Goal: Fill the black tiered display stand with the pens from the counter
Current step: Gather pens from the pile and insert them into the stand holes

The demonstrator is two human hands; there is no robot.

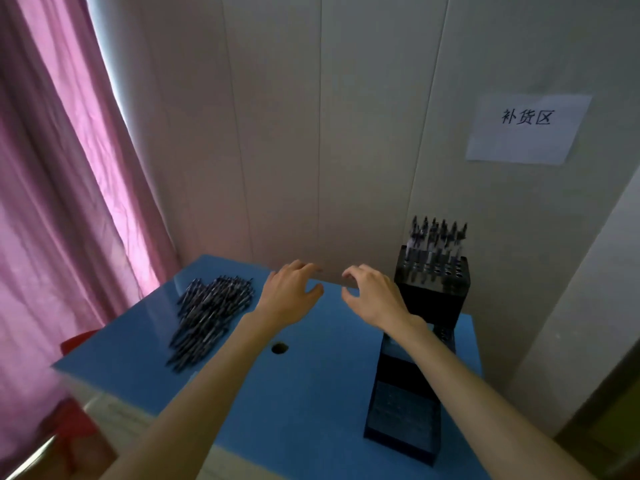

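A heap of dark pens (pixel 207 315) lies on the left part of the blue counter (pixel 311 393). The black tiered display stand (pixel 415 368) runs along the counter's right side; its tallest back tier (pixel 433 271) holds several upright pens, and the lower front tiers show open holes. My left hand (pixel 289 294) hovers over the counter's far middle, fingers spread, holding nothing. My right hand (pixel 372 294) hovers beside it, just left of the tall tier, fingers curled apart and empty. My right forearm crosses over the stand's middle tier.
A round hole (pixel 280 348) is cut in the counter between my arms. A white wall stands right behind the counter, with a paper sign (pixel 526 128) on it. A pink curtain (pixel 62 202) hangs at the left.
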